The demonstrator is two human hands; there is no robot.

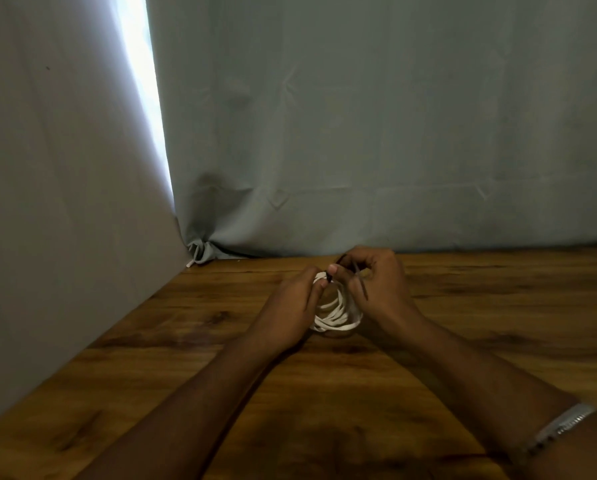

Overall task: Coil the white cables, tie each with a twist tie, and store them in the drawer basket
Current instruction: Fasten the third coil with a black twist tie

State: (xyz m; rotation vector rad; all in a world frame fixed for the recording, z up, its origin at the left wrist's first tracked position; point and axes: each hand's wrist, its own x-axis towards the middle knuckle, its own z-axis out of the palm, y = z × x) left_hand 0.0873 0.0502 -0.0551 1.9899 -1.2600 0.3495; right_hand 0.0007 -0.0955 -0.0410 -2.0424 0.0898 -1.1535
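Observation:
A coiled white cable (335, 315) stands on edge on the wooden table (221, 358), between my two hands. My left hand (290, 306) grips the coil's left side near the top. My right hand (376, 285) pinches a dark twist tie (362, 285) that is wrapped around the top of the coil, where a dark knot shows beside my thumb. One end of the tie hangs down over my right fingers. The far side of the coil is hidden by my hands. No drawer basket is in view.
Grey-green curtains hang behind the table (359, 133) and along its left edge (65, 168), with a bright gap (141, 81) between them. A silver bracelet (560, 424) sits on my right wrist.

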